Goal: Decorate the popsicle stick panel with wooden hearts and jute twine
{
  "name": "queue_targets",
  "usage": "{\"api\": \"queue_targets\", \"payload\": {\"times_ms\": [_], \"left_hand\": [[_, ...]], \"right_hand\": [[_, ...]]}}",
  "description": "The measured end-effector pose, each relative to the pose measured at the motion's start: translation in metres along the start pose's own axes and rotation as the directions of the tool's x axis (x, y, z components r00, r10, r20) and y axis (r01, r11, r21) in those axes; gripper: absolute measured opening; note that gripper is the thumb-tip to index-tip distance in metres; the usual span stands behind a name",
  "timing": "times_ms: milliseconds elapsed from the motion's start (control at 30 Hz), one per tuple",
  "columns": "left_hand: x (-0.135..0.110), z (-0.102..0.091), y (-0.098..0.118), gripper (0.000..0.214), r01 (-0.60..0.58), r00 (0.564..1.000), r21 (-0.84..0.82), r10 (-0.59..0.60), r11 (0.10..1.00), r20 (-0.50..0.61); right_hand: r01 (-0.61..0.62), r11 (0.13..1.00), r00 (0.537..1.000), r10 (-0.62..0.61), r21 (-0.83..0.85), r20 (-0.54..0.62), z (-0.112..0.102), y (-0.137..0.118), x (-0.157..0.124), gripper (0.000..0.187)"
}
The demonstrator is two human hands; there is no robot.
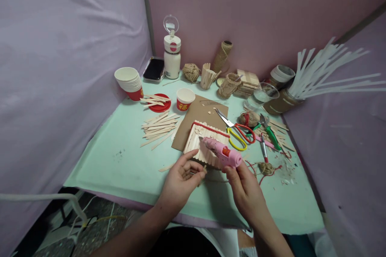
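Note:
My right hand [245,184] is closed round the handle of a pink hot glue gun [221,150]. The gun's nozzle points left, over a panel of wooden craft sticks [188,146] edged along its far side with red cord. A few small wood chips lie on the panel. Close to its near left edge, my left hand [185,174] is closed, thumb and fingers pinching a short piece of twine [205,167]. Brown cardboard [183,126] lies partly under the panel. Part of the panel is hidden by the gun.
Scissors [233,126] and green-handled pliers [269,130] lie right of the panel, near a marker [264,148]. Loose sticks [161,126], a paper cup [185,99] and stacked cups [129,82] are left. Behind stand a bottle [172,62] and twine ball [191,72].

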State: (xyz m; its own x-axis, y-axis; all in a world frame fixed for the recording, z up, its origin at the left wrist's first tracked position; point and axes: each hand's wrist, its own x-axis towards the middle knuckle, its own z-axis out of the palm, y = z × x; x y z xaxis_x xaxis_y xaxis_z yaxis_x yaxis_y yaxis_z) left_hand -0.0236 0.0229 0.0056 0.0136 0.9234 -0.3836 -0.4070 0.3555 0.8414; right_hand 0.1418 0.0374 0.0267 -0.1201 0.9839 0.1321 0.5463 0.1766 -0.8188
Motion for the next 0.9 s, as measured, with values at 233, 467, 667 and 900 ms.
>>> {"api": "queue_targets", "payload": {"times_ms": [233,467,667,900], "left_hand": [[0.0,-0.0005,-0.001,0.06,-0.005,1.0,0.001,0.005,1.0,-0.002],[0.0013,-0.0013,-0.0035,0.059,-0.016,1.0,-0.006,0.016,1.0,-0.001],[0.0014,-0.0014,-0.003,0.059,-0.017,1.0,-0.003,0.017,1.0,0.001],[0.0015,-0.0013,-0.0019,0.06,-0.01,1.0,0.009,0.01,1.0,-0.001]], "right_hand": [[-0.006,1.0,1.0,0.006,0.029,0.011,0.0,0.0009,-0.0016,0.019],[-0.032,0.998,0.999,0.031,0.047,0.035,-0.0013,-0.0005,-0.0049,0.024],[-0.03,0.998,0.999,0.029,0.049,0.033,-0.001,-0.0008,-0.0045,0.023],[-0.016,0.999,1.0,0.015,0.046,0.02,0.0012,-0.0027,-0.0016,0.021]]}}
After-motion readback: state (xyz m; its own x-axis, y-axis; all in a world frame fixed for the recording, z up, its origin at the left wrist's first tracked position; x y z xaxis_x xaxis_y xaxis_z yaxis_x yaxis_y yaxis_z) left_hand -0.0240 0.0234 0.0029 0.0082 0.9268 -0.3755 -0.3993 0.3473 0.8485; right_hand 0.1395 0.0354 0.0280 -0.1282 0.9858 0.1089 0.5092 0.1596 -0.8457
